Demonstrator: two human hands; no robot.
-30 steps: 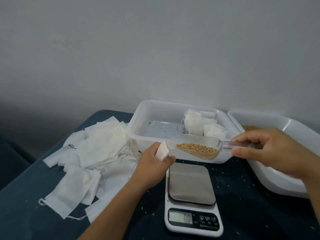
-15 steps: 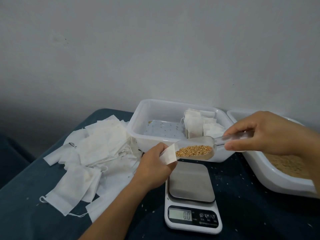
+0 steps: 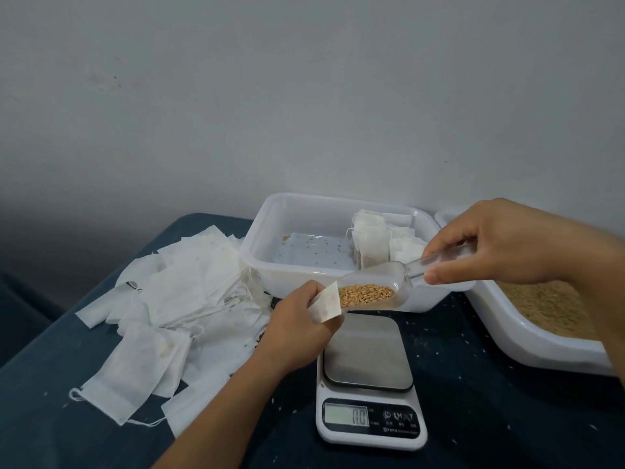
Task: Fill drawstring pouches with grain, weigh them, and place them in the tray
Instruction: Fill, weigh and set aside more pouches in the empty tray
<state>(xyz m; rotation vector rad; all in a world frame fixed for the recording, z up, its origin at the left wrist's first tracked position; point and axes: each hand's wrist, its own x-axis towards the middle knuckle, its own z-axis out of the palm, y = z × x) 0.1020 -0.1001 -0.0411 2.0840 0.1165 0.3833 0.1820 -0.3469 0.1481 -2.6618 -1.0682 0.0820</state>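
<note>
Right, pour's about to go:
L hand: left hand [image 3: 297, 328] pinches small white non-woven drawstring pouch [image 3: 326, 302] by its mouth, held just above far edge of the white digital kitchen scale w/ steel platter [image 3: 368, 355].
R hand: right hand [image 3: 500, 243] grips handle of clear plastic scoop [image 3: 375, 289], fingers curled round it; scoop lip sits at pouch mouth.
Grain: golden kernels [image 3: 367, 295] fill scoop bowl, not tipped in yet by the look of it.
Handling: pouch fabric looks thin, floppy, v. light; it'll sag once loaded, so I'd hold at the rim, both sides, to keep mouth open. Grain's loose, rolls, spills easy. Scoop is stiff & smooth; take it by the handle.
Tray: white plastic tray [image 3: 260, 245] just behind scale; filled pouches [image 3: 372, 242] stacked at its right end.
Supply: white bin of grain [image 3: 527, 336] right of scale; heap of empty white pouches [image 3: 176, 299] left of scale.
Scale: display reads zero, platter bare.
Surface: dark blue tabletop [image 3: 473, 384] under scale, flecked w/ stray kernels.
Room: plain pale wall [image 3: 304, 96] behind tray, dim light.
</note>
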